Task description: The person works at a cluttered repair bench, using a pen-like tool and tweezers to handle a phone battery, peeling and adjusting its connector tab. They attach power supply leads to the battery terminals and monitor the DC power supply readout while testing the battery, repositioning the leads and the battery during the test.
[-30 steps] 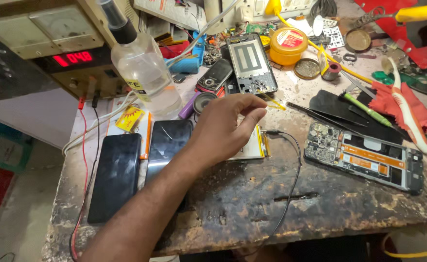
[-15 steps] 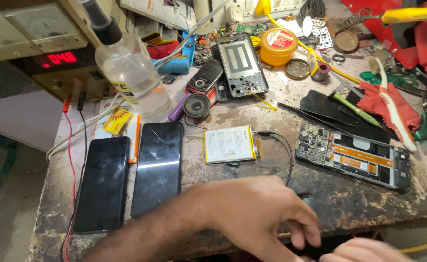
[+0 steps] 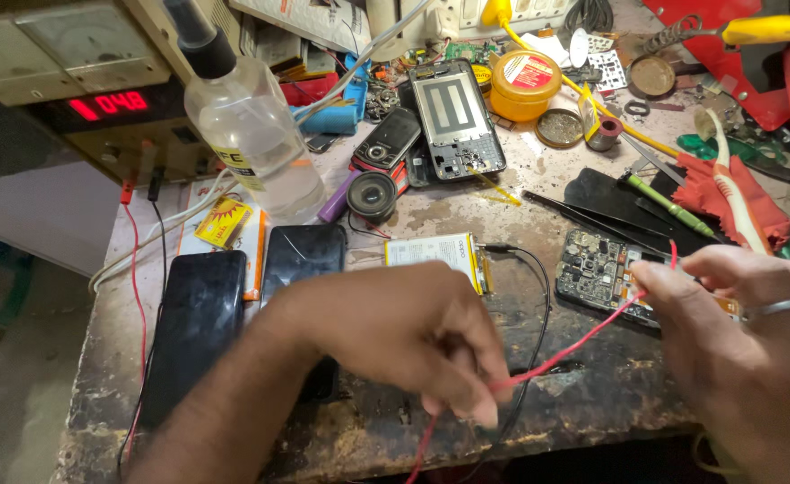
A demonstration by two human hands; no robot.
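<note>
The left hand (image 3: 413, 345) curls down over the near edge of the workbench (image 3: 592, 394), fingertips pinched on a red wire (image 3: 574, 345). That wire runs up and right to the right hand (image 3: 740, 314), whose fingers nip its far end just above the opened phone board (image 3: 606, 273). Behind the left hand lie a white battery (image 3: 431, 251) and two dark phones (image 3: 234, 314); bare bench shows only between the hands.

- left hand (image 3: 413, 336) and right hand (image 3: 736, 332) pinch a red wire (image 3: 583, 339) stretched between them, near the workbench (image 3: 592, 403) front edge.
- white battery (image 3: 435, 255) lies just behind the left hand.
- open phone board (image 3: 601, 273) lies beside the right hand.
</note>
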